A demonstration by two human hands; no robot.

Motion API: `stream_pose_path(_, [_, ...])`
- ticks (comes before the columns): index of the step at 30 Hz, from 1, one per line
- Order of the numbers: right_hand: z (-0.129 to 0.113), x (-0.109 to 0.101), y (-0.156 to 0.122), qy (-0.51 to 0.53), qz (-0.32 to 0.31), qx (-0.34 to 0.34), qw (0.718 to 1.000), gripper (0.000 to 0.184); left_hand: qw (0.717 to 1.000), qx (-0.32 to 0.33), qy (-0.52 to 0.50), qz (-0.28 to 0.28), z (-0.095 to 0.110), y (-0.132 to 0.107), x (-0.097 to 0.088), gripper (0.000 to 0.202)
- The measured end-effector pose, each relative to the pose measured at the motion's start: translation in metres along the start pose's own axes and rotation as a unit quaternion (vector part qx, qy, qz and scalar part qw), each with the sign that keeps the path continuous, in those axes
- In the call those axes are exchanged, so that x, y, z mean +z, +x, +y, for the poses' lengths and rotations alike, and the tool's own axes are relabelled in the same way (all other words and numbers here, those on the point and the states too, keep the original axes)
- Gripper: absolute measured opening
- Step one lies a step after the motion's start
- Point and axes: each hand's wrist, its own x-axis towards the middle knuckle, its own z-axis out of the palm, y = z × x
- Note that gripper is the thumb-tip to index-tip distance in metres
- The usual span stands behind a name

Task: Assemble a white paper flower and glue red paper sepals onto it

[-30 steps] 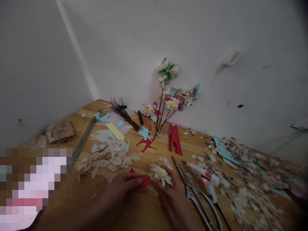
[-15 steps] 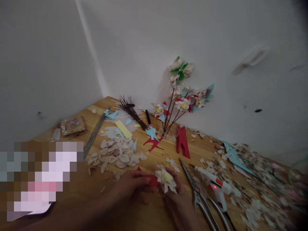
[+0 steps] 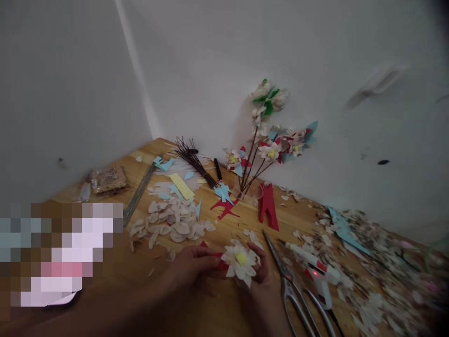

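Observation:
A white flower with a yellow centre is held low over the table, its face turned up toward me. My right hand grips it from behind and from the right; the fingertips are partly hidden by the petals. My left hand pinches a red leaf-shaped piece, which touches or passes behind the flower's left side. Close to my right hand lie large metal scissors, blades slightly apart. Beyond them rests a white and orange glue gun with its red light on.
A petal pile lies ahead of my hands. Behind stand flowering stems in a clear cup, near red cut paper and a twig bundle. Dried petals cover the right side. A packaged block sits far left.
The flower has turned to face me more fully and moved slightly left, covering more of the red piece. Both hands stay close together. The view has shifted a little.

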Motion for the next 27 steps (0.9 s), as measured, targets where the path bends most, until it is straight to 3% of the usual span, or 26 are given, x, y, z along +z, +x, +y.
stream_pose_path(4, [0.004, -0.0002, 0.0011, 0.0, -0.002, -0.006, 1.0, 0.075, 1.0, -0.002, -0.005, -0.003, -0.0012, 0.0001, 0.0001, 0.012])
stream_pose_path(14, [0.0059, 0.0002, 0.0013, -0.051, -0.004, -0.051, 0.997, 0.065, 1.0, 0.004, -0.009, -0.006, 0.0008, -0.0026, 0.0024, 0.015])
stream_pose_path(27, [0.005, 0.005, -0.0026, -0.043, -0.001, -0.058, 0.997, 0.063, 1.0, -0.002, -0.011, -0.007, -0.0041, 0.0012, 0.0038, 0.014])
